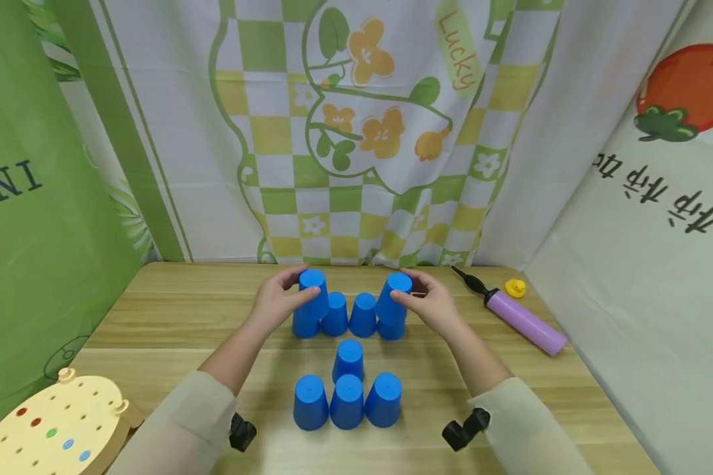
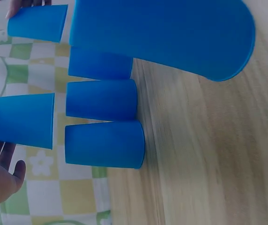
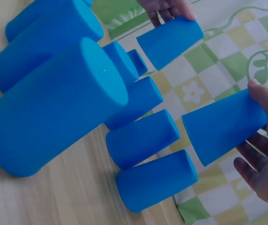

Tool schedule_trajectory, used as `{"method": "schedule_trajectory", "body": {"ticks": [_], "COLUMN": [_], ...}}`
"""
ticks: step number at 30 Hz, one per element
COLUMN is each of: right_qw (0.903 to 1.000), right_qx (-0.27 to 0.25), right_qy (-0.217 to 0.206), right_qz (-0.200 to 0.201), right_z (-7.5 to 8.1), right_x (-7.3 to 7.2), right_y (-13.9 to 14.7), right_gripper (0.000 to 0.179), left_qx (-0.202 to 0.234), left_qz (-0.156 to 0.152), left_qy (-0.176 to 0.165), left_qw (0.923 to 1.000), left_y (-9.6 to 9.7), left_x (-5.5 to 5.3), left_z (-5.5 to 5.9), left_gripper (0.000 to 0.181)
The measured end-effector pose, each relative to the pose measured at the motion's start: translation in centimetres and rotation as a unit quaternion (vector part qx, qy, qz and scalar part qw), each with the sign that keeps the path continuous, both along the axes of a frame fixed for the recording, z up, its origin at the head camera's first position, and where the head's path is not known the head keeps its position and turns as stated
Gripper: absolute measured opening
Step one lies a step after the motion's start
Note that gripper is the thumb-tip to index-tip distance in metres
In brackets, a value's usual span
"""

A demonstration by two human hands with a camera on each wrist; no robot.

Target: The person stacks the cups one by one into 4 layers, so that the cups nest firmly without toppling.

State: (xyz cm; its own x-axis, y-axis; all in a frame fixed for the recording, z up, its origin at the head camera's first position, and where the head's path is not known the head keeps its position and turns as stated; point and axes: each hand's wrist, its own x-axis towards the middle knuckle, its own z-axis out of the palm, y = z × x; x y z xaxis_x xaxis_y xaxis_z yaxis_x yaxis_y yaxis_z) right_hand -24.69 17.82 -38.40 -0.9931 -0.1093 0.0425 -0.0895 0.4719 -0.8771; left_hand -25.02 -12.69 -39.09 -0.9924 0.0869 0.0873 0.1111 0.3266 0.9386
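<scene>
My left hand (image 1: 275, 300) pinches an upside-down blue cup (image 1: 313, 295) between thumb and fingers, over the left end of the back row. Opposite it, my right hand (image 1: 438, 305) grips another blue cup (image 1: 394, 298) the same way over the row's right end. Both wrist views show these held cups (image 2: 21, 119) (image 3: 225, 126) raised above the standing ones. The back row of upturned blue cups (image 1: 335, 316) stands on the table. Nearer me are a single cup (image 1: 348, 359) and a front row of three cups (image 1: 347, 402).
On the wooden table (image 1: 172, 316), a purple hand pump (image 1: 525, 322) with a black nozzle lies at the right, beside a yellow rubber duck (image 1: 515, 288). A cream pegboard toy (image 1: 47, 422) with coloured dots stands at the front left. Patterned curtains (image 1: 356, 218) hang behind the table.
</scene>
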Motion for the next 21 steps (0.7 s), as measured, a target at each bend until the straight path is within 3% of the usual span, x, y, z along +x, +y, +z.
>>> {"method": "schedule_trajectory", "body": {"ticks": [4, 9, 21], "right_qw": [0.9999, 0.9997, 0.9993], "right_qx": [0.001, 0.003, 0.001], "right_qy": [-0.005, -0.007, -0.018], "right_qz": [-0.010, -0.021, -0.034], "right_z": [0.1, 0.2, -0.3], "right_x": [-1.2, -2.2, -3.3], "right_y": [-0.8, -1.6, -2.3], "right_gripper": [0.065, 0.065, 0.065], "left_qx": [0.006, 0.009, 0.007], "left_qz": [0.010, 0.024, 0.017], "left_qy": [-0.011, -0.001, 0.009], "left_qw": [0.9999, 0.9997, 0.9998], "left_y": [0.8, 1.3, 1.9], "left_x": [-1.2, -2.2, -3.2], "left_z": [-0.1, -0.2, -0.8], "left_gripper": [0.061, 0.059, 0.059]}}
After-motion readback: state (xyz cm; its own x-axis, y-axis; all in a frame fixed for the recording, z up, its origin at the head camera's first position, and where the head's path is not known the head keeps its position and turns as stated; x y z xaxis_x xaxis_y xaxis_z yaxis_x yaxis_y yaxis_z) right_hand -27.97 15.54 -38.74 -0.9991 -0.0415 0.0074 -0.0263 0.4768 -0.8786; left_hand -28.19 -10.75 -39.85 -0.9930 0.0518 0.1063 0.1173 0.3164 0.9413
